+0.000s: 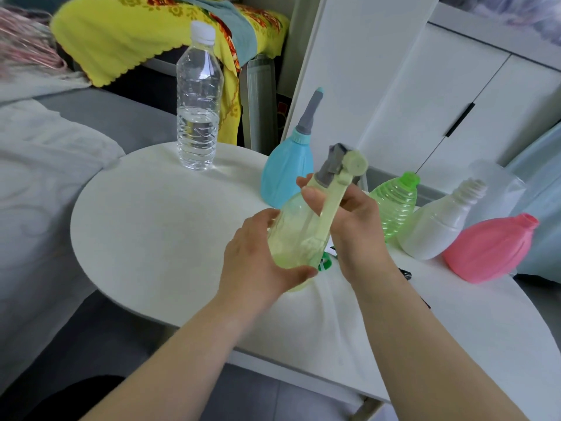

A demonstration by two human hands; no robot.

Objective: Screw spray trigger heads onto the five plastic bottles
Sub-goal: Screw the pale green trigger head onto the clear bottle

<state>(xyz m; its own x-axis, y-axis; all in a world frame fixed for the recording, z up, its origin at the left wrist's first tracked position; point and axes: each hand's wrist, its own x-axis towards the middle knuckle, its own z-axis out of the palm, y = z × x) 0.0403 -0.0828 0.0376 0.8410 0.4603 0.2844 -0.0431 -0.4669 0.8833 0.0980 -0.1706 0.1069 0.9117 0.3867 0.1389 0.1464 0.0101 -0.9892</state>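
Observation:
My left hand point(258, 256) grips the body of a pale yellow-green bottle point(296, 238), held tilted above the white table point(158, 232). A grey and pale green spray trigger head point(340, 168) sits on its neck, and my right hand point(349, 217) curls round the neck and trigger lever. Behind stands a blue bottle point(285, 174) with a grey trigger head on it. To the right stand a green bottle point(394, 202), a white bottle point(437, 223) and a pink bottle point(488, 247), all with open necks. Small green and black parts point(326, 264) show beneath my hands.
A clear water bottle point(198, 98) with a white cap stands at the table's back. White cabinets point(455, 95) rise behind the bottles. A yellow cloth point(121, 38) drapes at the back left, and grey bedding point(45, 165) lies to the left.

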